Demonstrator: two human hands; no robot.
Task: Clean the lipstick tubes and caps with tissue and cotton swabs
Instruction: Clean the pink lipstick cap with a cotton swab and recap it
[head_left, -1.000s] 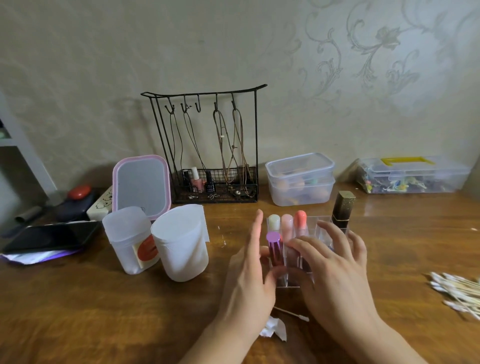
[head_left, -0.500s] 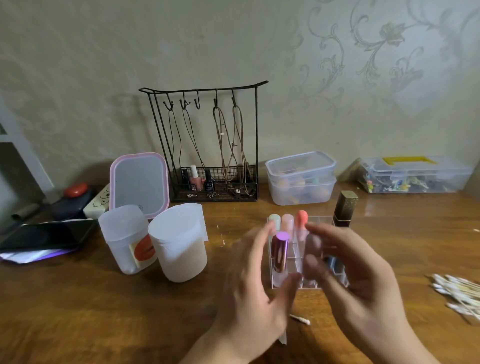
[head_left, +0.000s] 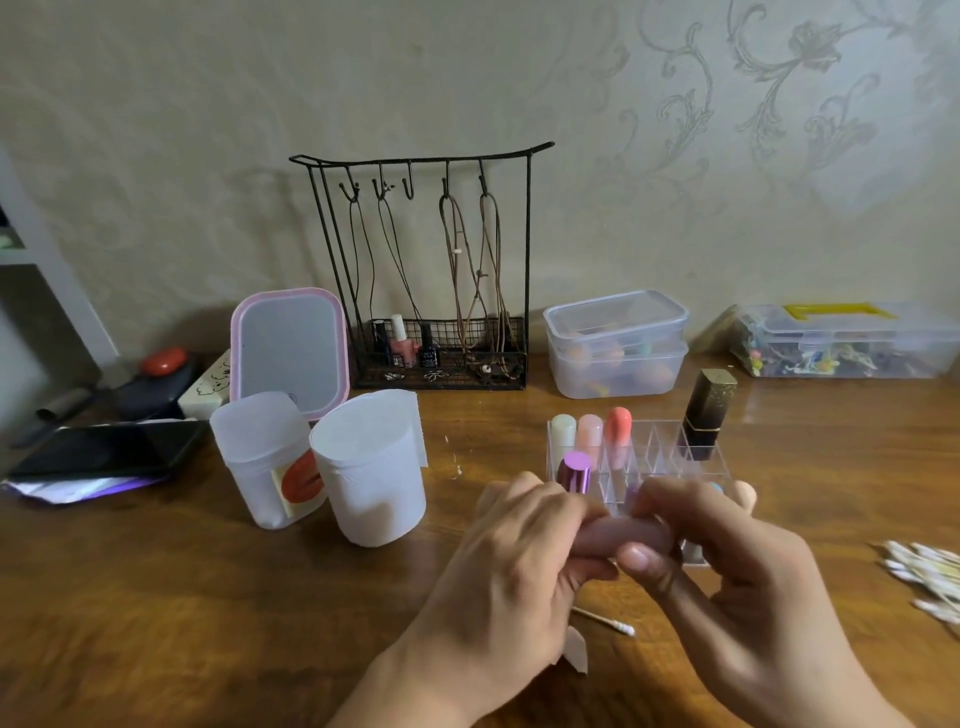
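Clear organizer w/ 5 lipsticks upright; L hand & R hand grip mauve tube

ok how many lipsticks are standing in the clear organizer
5: cream, pale pink and coral in the back row, purple-capped in front, dark gold-capped at right. The hands may hide more.

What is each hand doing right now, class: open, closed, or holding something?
Left hand: closed, gripping one end of the mauve lipstick tube.
Right hand: closed, gripping the other end of the same tube.
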